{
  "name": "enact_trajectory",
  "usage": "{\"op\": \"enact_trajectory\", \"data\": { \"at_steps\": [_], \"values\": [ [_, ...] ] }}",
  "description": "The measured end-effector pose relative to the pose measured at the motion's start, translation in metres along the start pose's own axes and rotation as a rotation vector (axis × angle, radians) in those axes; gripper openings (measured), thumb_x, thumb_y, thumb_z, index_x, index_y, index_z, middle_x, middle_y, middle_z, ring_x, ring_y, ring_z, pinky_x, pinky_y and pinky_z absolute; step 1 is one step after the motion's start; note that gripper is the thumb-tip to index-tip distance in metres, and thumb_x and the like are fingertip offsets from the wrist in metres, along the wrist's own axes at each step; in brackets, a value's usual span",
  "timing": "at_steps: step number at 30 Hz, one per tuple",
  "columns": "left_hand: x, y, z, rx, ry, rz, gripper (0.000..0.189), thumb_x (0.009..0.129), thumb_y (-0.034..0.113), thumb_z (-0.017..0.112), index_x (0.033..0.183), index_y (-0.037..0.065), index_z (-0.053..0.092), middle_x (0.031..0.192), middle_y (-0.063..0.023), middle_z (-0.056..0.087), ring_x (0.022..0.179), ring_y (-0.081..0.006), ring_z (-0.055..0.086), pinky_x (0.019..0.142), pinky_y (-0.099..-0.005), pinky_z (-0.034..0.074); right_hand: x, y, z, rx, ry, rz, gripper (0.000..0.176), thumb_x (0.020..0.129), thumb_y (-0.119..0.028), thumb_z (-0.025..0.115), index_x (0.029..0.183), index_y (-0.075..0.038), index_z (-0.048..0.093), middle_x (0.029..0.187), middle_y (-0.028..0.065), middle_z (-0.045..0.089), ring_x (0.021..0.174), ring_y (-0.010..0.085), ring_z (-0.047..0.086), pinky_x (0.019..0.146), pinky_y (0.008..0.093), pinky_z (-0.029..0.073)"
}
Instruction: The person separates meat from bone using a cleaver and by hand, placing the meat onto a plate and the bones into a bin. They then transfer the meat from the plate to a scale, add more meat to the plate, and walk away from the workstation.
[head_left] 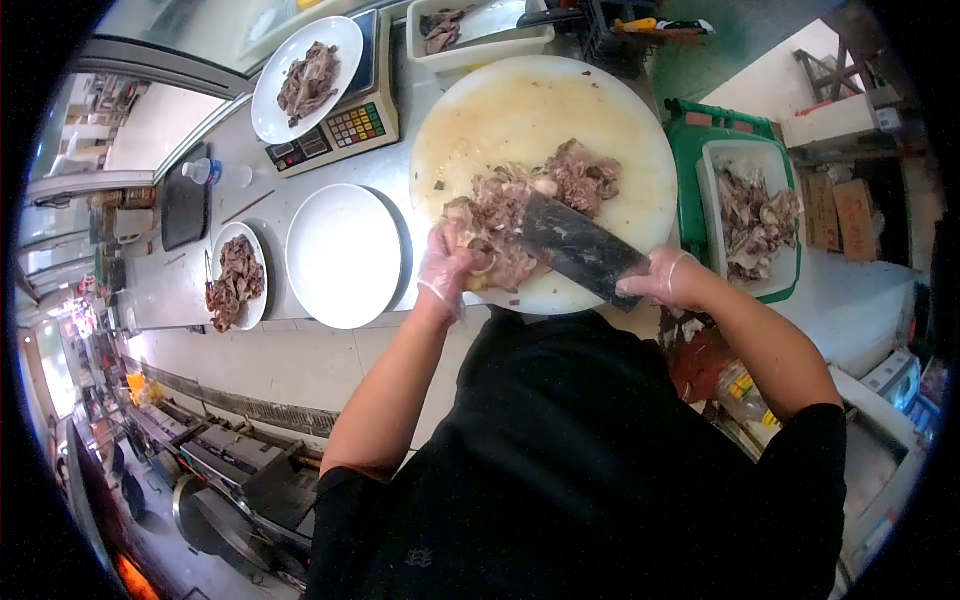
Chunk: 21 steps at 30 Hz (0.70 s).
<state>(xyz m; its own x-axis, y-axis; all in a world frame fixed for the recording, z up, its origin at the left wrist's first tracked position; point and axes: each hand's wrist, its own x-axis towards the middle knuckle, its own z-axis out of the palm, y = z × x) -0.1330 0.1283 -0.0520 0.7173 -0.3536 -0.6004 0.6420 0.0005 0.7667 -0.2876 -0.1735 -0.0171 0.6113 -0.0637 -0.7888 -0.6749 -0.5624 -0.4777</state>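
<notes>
A heap of chopped cooked meat (497, 200) lies across the round white cutting board (480, 105). At the heap's near left end, my left hand (450, 265), in a clear plastic glove, is closed around some of the meat. My right hand (668, 280), also gloved, grips a dark, broad-bladed cleaver (580, 245) at its right end. The blade lies slanted over the board, its far left corner against the meat. The cleaver's handle is hidden by my hand.
Left of the board are a bare white plate (343, 256), a plate of meat (262, 268) and a digital scale (365, 122) bearing another meat plate (345, 50). Behind stands a white tub (480, 52). To the right, a green bin (688, 165) supports a tray of scraps (707, 190).
</notes>
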Motion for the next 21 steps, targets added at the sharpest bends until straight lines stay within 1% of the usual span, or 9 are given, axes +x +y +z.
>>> {"op": "enact_trajectory", "data": {
  "at_steps": [1, 3, 4, 6, 8, 10, 12, 19, 21],
  "values": [
    [0.003, -0.003, -0.002, 0.011, -0.012, 0.044, 0.072, 0.069, 0.003, 0.059, 0.14, 0.005, 0.042, 0.121, -0.0115, 0.055, 0.111, -0.0277, 0.057, 0.09, -0.0379, 0.052, -0.002, -0.005, -0.002, 0.001, 0.001, 0.0, 0.036, 0.084, -0.033, 0.076, 0.099, 0.0, 0.072, 0.067, 0.0062, 0.064, 0.055, 0.0159, 0.056, 0.054, 0.0317, 0.047],
    [-0.001, 0.004, 0.001, 0.016, -0.026, 0.04, 0.073, 0.068, 0.004, 0.06, 0.14, 0.006, 0.043, 0.122, -0.0116, 0.055, 0.111, -0.0277, 0.057, 0.09, -0.0379, 0.052, -0.009, -0.019, -0.005, 0.021, -0.1, 0.176, 0.039, 0.082, -0.036, 0.078, 0.099, -0.001, 0.073, 0.06, 0.0044, 0.057, 0.05, 0.0142, 0.05, 0.049, 0.0315, 0.043],
    [-0.003, 0.006, 0.002, 0.019, -0.037, 0.038, 0.074, 0.067, 0.005, 0.06, 0.139, 0.006, 0.043, 0.122, -0.0116, 0.055, 0.111, -0.0277, 0.057, 0.091, -0.0378, 0.051, -0.009, -0.018, -0.005, 0.024, -0.1, 0.178, 0.039, 0.082, -0.036, 0.078, 0.099, -0.001, 0.073, 0.06, 0.0044, 0.057, 0.05, 0.0142, 0.05, 0.049, 0.0315, 0.043],
    [0.003, -0.003, -0.007, -0.032, -0.126, 0.086, 0.069, 0.071, 0.008, 0.061, 0.137, 0.005, 0.041, 0.124, -0.0111, 0.054, 0.107, -0.0255, 0.058, 0.088, -0.0353, 0.051, -0.008, -0.016, -0.001, 0.168, -0.176, 0.238, 0.036, 0.081, -0.037, 0.079, 0.091, -0.003, 0.072, 0.056, 0.003, 0.053, 0.046, 0.0131, 0.046, 0.047, 0.0321, 0.041],
    [0.004, -0.008, -0.01, -0.088, -0.214, 0.134, 0.064, 0.075, 0.01, 0.061, 0.135, 0.003, 0.039, 0.126, -0.0106, 0.053, 0.103, -0.0232, 0.058, 0.085, -0.0328, 0.051, -0.009, -0.016, 0.0, 0.177, -0.169, 0.213, 0.035, 0.081, -0.037, 0.079, 0.087, -0.003, 0.071, 0.055, 0.0026, 0.052, 0.045, 0.0129, 0.045, 0.046, 0.0315, 0.039],
    [0.001, -0.011, -0.009, -0.085, -0.21, 0.197, 0.072, 0.073, 0.02, 0.064, 0.138, 0.003, 0.037, 0.13, -0.011, 0.05, 0.112, -0.0239, 0.054, 0.092, -0.0341, 0.049, -0.006, -0.01, 0.001, 0.188, -0.16, 0.191, 0.034, 0.081, -0.036, 0.079, 0.083, -0.003, 0.069, 0.055, 0.0022, 0.052, 0.044, 0.0126, 0.043, 0.045, 0.0309, 0.037],
    [0.003, -0.014, -0.013, -0.046, -0.236, 0.224, 0.075, 0.073, 0.022, 0.065, 0.139, 0.002, 0.035, 0.133, -0.0113, 0.048, 0.116, -0.0244, 0.052, 0.095, -0.0347, 0.047, 0.004, -0.003, -0.001, 0.058, -0.243, 0.166, 0.059, 0.073, -0.052, 0.081, 0.089, 0.003, 0.069, 0.065, 0.0094, 0.061, 0.049, 0.0231, 0.055, 0.053, 0.038, 0.05],
    [0.006, -0.025, -0.016, -0.01, -0.293, 0.34, 0.093, 0.071, 0.032, 0.067, 0.146, -0.001, 0.024, 0.14, -0.0149, 0.044, 0.126, -0.0276, 0.048, 0.104, -0.038, 0.041, -0.004, -0.006, 0.005, 0.241, -0.19, 0.105, 0.057, 0.075, -0.051, 0.079, 0.079, 0.005, 0.068, 0.065, 0.0127, 0.064, 0.051, 0.0225, 0.056, 0.053, 0.0381, 0.049],
    [0.009, -0.022, -0.015, 0.007, -0.337, 0.361, 0.096, 0.07, 0.032, 0.067, 0.147, -0.001, 0.022, 0.14, -0.0157, 0.044, 0.127, -0.0285, 0.047, 0.105, -0.0388, 0.04, -0.011, -0.029, -0.006, 0.054, -0.163, 0.183, 0.04, 0.077, -0.038, 0.081, 0.069, -0.002, 0.065, 0.059, 0.009, 0.059, 0.047, 0.0167, 0.051, 0.048, 0.0337, 0.041]
  ]
}}
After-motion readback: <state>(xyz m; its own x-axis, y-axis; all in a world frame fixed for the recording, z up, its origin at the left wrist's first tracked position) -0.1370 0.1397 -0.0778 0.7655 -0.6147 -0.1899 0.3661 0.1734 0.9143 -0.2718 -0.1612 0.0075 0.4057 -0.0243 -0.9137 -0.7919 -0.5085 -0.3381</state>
